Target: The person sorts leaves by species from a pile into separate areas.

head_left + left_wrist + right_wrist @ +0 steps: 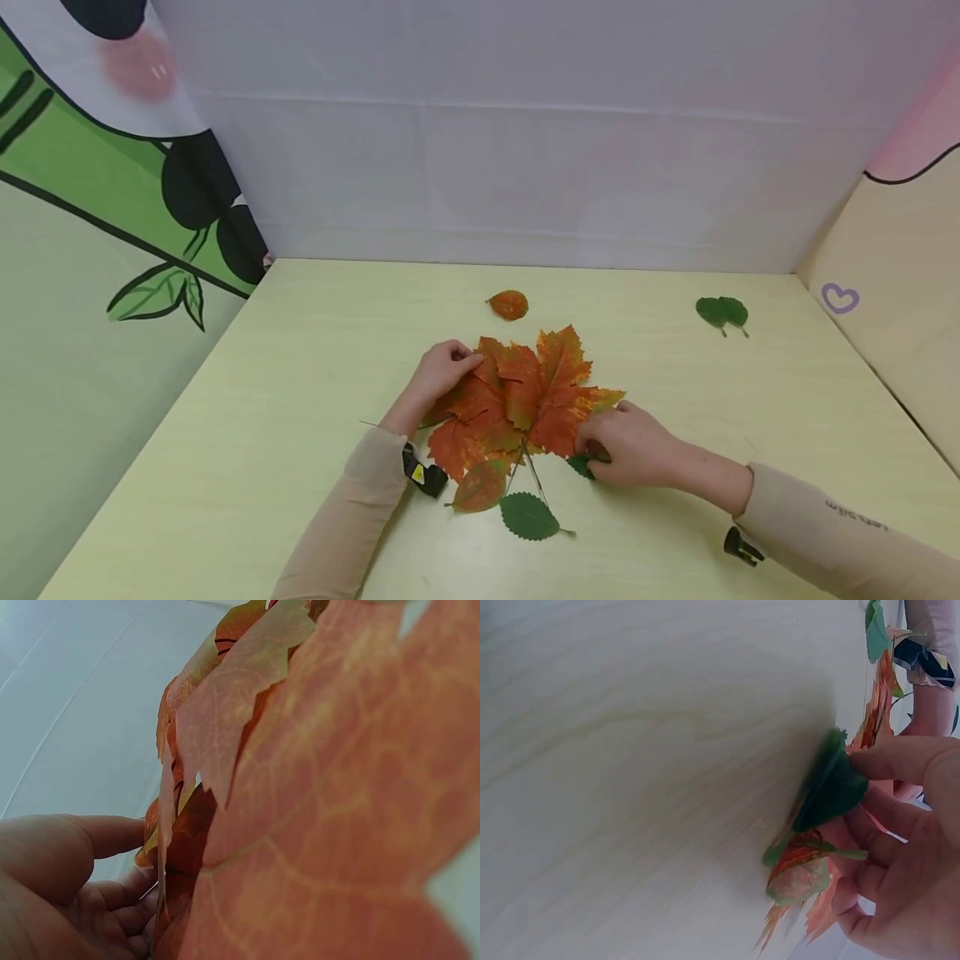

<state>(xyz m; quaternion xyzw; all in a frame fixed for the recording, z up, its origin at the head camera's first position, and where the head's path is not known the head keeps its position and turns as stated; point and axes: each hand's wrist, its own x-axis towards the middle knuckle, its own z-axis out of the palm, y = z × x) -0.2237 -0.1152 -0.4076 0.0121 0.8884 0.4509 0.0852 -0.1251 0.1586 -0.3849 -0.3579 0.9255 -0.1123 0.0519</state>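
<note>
A cluster of orange-red artificial maple leaves [487,400] lies overlapping on the table. At its upper left edge, my left hand [442,371] pinches a leaf between thumb and fingers; the left wrist view shows the thumb against the leaf edge, with a large orange leaf [315,825] close to the camera. On the right side of the cluster my right hand [633,450] pinches a dark green leaf [832,784], partly covered by the fingers. Just in front of the cluster lie an orange-brown oval leaf [480,486] and a green toothed leaf [528,517]. Thin stems extend beside them.
One small orange leaf [509,305] lies behind the cluster. Two overlapping green leaves [722,312] sit at the back right of the pale wooden table [300,350]. A whitish cloth wall [525,183] stands along the far edge, with printed panels on both sides.
</note>
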